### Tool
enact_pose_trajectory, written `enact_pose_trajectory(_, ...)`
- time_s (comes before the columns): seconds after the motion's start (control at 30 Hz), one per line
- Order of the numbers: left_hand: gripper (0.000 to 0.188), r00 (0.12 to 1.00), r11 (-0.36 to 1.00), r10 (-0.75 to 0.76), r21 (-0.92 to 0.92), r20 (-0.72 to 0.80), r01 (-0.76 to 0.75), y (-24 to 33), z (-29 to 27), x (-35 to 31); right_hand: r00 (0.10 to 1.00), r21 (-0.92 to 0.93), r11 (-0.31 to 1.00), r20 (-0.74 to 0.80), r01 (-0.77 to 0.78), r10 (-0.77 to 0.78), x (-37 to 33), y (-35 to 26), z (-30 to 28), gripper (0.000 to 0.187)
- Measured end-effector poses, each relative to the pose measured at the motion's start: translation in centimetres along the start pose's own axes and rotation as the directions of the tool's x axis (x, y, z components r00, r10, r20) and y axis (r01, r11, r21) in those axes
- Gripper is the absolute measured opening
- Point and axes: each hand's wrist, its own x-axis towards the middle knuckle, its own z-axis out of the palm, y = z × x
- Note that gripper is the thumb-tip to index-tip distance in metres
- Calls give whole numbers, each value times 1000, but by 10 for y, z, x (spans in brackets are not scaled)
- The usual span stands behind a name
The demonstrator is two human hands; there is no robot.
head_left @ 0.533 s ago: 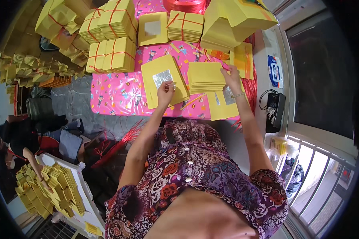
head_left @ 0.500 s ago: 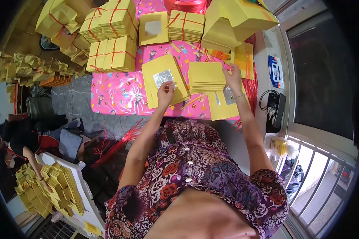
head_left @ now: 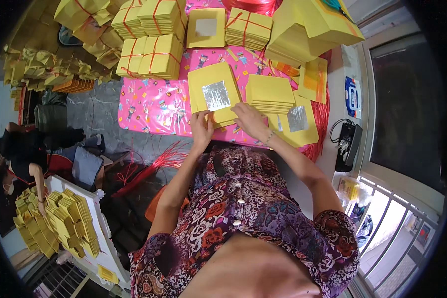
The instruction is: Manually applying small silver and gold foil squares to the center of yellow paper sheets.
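A yellow paper sheet with a silver foil square [head_left: 216, 96] lies on top of a small stack on the pink table in front of me. My left hand [head_left: 202, 130] is closed at the near left edge of this sheet, fingertips together on the paper. On the near right edge lies my right hand [head_left: 251, 120], its bent fingers pressed onto the paper. Just right of it is a pile of folded yellow papers [head_left: 270, 93]. Another foil-faced yellow sheet [head_left: 310, 130] lies partly under that pile.
Bundles of yellow paper tied with red string [head_left: 158, 57] stand at the back left, another tied bundle [head_left: 249, 29] at the back middle. Large folded yellow sheets [head_left: 303, 35] rise at back right. Red strands [head_left: 323, 116] hang at the right edge. A co-worker's hand [head_left: 42, 208] touches yellow papers at lower left.
My right hand has moved left from the folded pile to the foil-faced sheet. My left hand has come down from the foil square to the sheet's near edge. The view has shifted slightly.
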Motion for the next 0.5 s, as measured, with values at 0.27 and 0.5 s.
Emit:
enact_pose_trajectory(0.27, 71, 984, 980, -176, -94, -31, 173, -35, 18, -26, 949, -119, 942, -16, -313, 314, 8, -1, 41, 58)
enact_pose_trajectory(0.5, 79, 987, 987, -155, -43, 39, 156, -23, 12, -30, 855, -45, 871, 174, -489, 489, 6, -6, 36, 45)
